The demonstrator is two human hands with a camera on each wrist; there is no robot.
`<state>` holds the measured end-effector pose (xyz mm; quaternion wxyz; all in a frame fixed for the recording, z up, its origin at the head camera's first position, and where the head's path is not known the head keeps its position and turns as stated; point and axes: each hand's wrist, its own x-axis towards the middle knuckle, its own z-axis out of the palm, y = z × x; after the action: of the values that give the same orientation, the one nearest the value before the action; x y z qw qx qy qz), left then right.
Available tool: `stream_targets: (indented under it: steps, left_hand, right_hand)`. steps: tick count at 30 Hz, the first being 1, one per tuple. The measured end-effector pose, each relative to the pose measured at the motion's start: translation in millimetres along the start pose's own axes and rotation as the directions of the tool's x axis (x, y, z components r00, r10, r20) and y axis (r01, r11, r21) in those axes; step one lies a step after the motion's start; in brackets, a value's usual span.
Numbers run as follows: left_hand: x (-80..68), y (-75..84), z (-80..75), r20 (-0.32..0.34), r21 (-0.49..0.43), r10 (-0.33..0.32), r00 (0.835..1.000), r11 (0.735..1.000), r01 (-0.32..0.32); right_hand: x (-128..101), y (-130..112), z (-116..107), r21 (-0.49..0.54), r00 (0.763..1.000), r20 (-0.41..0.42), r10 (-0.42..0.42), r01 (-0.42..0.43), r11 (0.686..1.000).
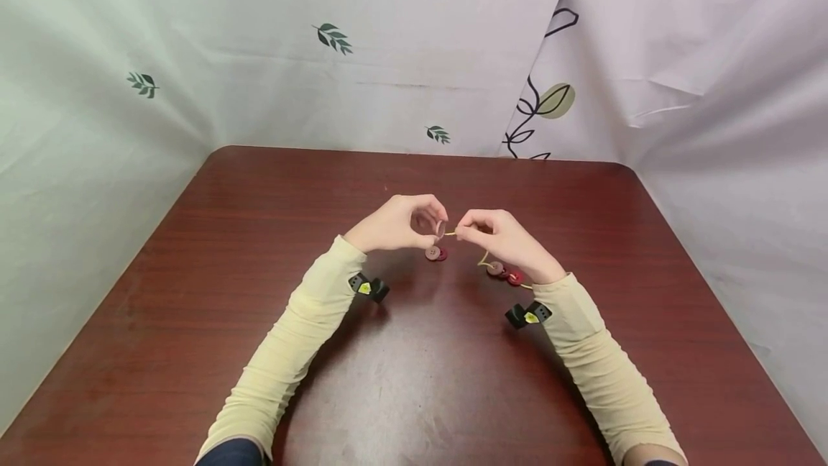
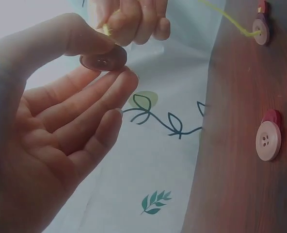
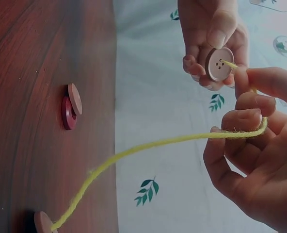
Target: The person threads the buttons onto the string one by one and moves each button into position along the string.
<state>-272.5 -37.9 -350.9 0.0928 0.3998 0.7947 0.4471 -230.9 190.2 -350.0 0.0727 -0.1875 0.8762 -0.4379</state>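
Between thumb and fingers, my left hand [image 1: 401,223] pinches a pinkish-brown button [image 3: 219,64] with several holes, held above the table. My right hand [image 1: 501,236] pinches a yellow string [image 3: 182,140] near its end. In the right wrist view the string's tip meets the button's face at a hole; whether it passes through cannot be told. From the right hand the string runs down to a threaded pink button [image 2: 261,32] on the table, with red ones [image 1: 514,277] beside it. Below the left hand, a loose pink button [image 2: 268,141] leans on a red button [image 3: 69,113].
The dark red-brown table [image 1: 414,380] reaches to a white curtain [image 1: 272,78] with leaf prints behind and at both sides. Small black cameras [image 1: 378,290] are strapped at both wrists over cream sleeves [image 1: 310,322].
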Motion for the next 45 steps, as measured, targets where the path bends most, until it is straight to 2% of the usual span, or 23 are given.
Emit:
stream_targets:
  steps: [9,38,45]
  left_hand:
    - [-0.1,-0.3,0.5,-0.002,0.001,0.016,1.000,1.000,-0.016]
    - [1.6,4.4,2.2,-0.015,0.004,0.043,0.999,0.999,-0.043]
    - [1.4,3.7,3.1,-0.033,0.056,0.056,0.998,0.997,-0.054]
  right_hand:
    - [0.0,-2.1,0.8,0.003,0.999,-0.015,-0.040,0.040,0.999]
    - [3.0,0.0,6.8,0.016,0.999,-0.025,-0.022,0.023,1.000]
    - [4.1,0.8,8.1,0.032,1.000,-0.016,-0.019,0.019,0.999]
